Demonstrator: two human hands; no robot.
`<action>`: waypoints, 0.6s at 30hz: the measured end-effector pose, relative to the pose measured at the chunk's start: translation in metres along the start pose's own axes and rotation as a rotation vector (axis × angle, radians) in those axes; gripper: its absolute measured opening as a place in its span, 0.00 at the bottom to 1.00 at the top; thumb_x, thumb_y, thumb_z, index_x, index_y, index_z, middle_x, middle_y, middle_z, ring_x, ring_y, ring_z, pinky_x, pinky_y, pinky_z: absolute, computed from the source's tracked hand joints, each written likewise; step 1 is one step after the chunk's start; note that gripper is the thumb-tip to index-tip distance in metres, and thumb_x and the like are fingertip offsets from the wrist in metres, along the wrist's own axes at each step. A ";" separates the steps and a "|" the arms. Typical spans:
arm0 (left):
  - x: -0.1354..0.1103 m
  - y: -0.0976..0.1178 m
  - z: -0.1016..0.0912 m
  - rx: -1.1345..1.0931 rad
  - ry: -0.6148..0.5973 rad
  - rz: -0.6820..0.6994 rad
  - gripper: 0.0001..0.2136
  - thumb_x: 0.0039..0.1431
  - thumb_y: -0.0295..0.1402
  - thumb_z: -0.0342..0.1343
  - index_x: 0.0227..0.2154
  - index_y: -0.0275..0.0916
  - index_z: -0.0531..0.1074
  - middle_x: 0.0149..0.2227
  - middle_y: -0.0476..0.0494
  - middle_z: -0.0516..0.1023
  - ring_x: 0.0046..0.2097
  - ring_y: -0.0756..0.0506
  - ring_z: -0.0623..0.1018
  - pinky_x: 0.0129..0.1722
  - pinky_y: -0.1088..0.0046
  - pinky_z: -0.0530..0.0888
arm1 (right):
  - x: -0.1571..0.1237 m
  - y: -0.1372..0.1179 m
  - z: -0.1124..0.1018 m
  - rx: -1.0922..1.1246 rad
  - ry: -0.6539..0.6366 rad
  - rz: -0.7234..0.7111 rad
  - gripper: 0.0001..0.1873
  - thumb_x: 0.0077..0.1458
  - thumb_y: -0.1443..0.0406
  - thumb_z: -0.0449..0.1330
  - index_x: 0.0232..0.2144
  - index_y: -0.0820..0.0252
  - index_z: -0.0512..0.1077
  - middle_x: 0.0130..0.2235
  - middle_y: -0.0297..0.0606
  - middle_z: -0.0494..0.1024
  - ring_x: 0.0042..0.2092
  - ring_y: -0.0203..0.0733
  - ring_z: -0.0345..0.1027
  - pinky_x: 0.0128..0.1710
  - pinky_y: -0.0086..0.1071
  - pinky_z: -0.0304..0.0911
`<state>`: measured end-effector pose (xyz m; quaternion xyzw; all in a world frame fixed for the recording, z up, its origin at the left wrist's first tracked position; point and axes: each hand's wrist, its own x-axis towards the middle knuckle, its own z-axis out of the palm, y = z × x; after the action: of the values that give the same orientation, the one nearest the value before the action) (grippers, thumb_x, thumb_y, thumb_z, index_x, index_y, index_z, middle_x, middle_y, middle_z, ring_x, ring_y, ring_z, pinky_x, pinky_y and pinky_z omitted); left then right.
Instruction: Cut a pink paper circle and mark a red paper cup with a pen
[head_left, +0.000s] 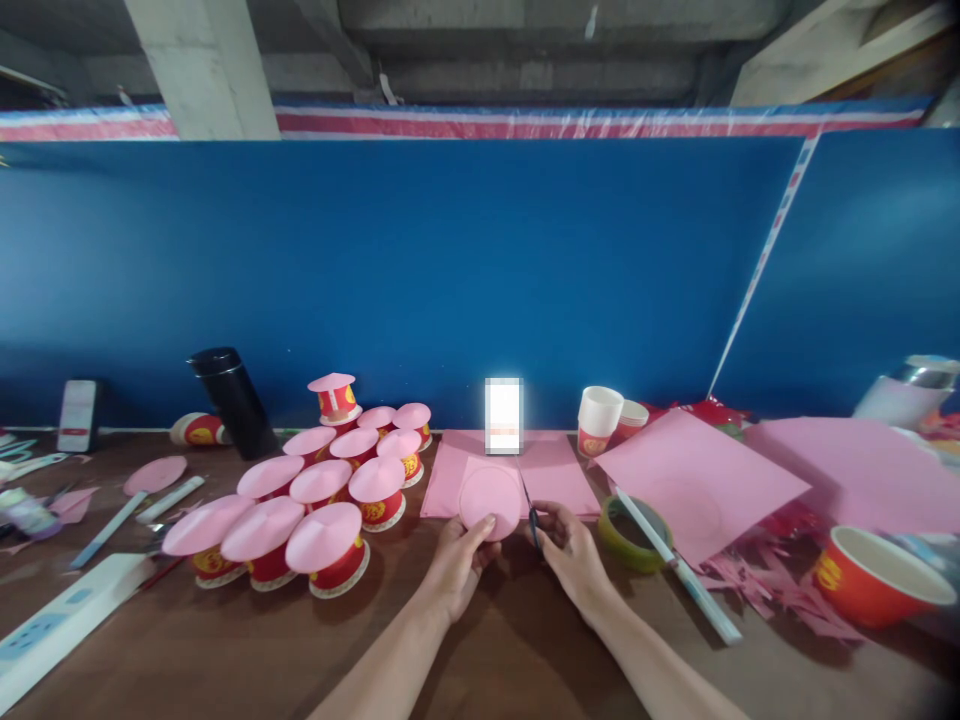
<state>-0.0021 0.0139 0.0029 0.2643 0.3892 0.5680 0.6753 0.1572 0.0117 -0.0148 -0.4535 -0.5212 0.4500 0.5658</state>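
Observation:
Between thumb and fingers, my left hand [463, 562] grips the lower edge of a round pink paper disc [491, 497]. My right hand [571, 552] is closed around the dark handles of a pair of scissors [533, 518], whose thin blades point up and away, just right of the disc. Beneath and behind the disc lies a stack of pink paper [561, 482]. To my left stand several red paper cups [379, 510] set upside down, each topped with a shallow pink paper cone [324, 538].
A phone [504, 415] stands behind the stack. To the right are white cups [599, 410], a green tape roll [636, 535], a utility knife [690, 580], pink sheets [697, 480], scraps [757, 590] and a red cup [877, 580]. A black bottle [234, 405] and power strip [71, 620] are left.

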 end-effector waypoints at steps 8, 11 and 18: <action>0.001 -0.001 0.000 -0.001 0.005 -0.004 0.10 0.44 0.29 0.64 0.30 0.34 0.71 0.31 0.45 0.75 0.30 0.52 0.73 0.25 0.80 0.72 | 0.000 0.001 -0.001 0.000 -0.011 0.014 0.21 0.46 0.59 0.63 0.42 0.62 0.66 0.37 0.43 0.77 0.38 0.45 0.73 0.31 0.32 0.68; 0.001 0.000 0.000 0.001 -0.005 0.000 0.10 0.44 0.29 0.64 0.30 0.34 0.71 0.32 0.45 0.75 0.30 0.52 0.73 0.25 0.80 0.72 | 0.000 0.001 0.000 0.006 -0.009 0.019 0.22 0.45 0.59 0.63 0.42 0.62 0.66 0.37 0.43 0.77 0.38 0.46 0.73 0.29 0.31 0.68; 0.002 -0.001 -0.001 0.002 -0.007 -0.004 0.10 0.43 0.29 0.64 0.30 0.34 0.71 0.32 0.44 0.75 0.30 0.52 0.74 0.25 0.80 0.72 | 0.000 -0.004 0.001 0.014 0.007 0.033 0.22 0.44 0.58 0.63 0.41 0.62 0.66 0.36 0.43 0.77 0.38 0.46 0.73 0.29 0.32 0.69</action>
<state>-0.0020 0.0157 0.0009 0.2662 0.3879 0.5654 0.6775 0.1559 0.0108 -0.0108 -0.4596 -0.5085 0.4615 0.5632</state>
